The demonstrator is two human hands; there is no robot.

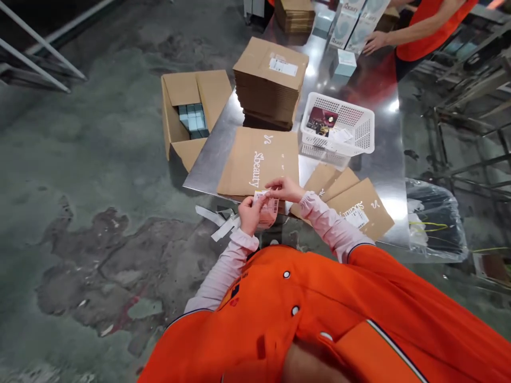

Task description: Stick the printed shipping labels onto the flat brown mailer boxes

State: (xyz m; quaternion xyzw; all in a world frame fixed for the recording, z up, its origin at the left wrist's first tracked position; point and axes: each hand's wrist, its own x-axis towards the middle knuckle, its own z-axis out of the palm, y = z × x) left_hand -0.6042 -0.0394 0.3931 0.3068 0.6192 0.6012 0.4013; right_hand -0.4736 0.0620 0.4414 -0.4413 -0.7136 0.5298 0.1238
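Note:
My left hand [249, 215] pinches a printed shipping label [269, 211] with a barcode, held at the table's near edge. The thumb and fingers of my right hand [286, 190] close on the label's top edge. Just beyond both hands lies a flat cardboard mailer [255, 159] with white "beauty" lettering. To the right, several similar mailers [359, 210] are fanned out, the nearest bearing a white label [356, 218]. What lies behind the held label is partly hidden.
A tall cardboard stack [267, 90] and a white plastic basket [363, 130] with cards stand on the metal table [383, 175]. An open carton [171, 133] holds small boxes at left. A bagged bin [435, 221] is at right. A co-worker's hand [375, 42] touches white boxes [351, 26].

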